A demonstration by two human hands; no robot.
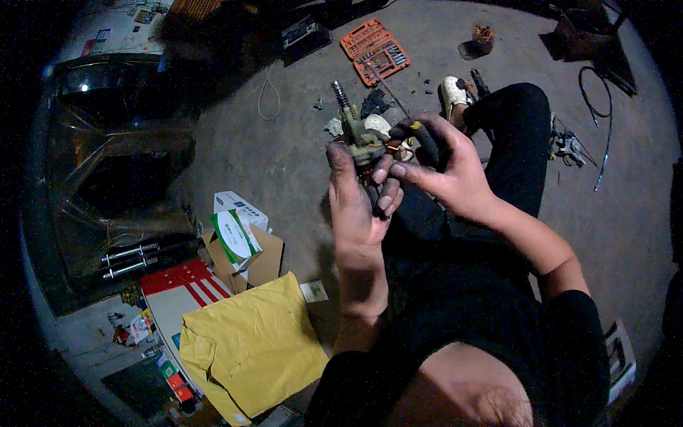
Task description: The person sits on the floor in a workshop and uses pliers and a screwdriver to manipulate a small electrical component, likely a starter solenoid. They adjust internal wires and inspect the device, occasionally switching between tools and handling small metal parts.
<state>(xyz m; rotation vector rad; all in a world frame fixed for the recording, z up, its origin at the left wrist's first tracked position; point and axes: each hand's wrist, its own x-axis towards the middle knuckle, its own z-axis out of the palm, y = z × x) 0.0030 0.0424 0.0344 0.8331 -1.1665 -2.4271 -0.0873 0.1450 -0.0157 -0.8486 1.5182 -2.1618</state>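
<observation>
Greenish mechanical part (364,151) sat in front of you, held in your left hand (357,203). Your left fingers were curled around its lower end, the thumb along its left side, and its ribbed shaft (341,98) pointed up and away, probably to leave the body exposed to your other hand. Your right hand (459,167) had its fingers closed around the handle of a screwdriver-like tool (415,125); its thin blade pointed away from the part, which seemed to free your right thumb, close by the left fingertips. Your left forearm rose steeply, while the right slanted in from an elbow out to the side. Farther out, an orange tool case (359,48) lay open on the floor (299,142), perhaps for easy picking.
</observation>
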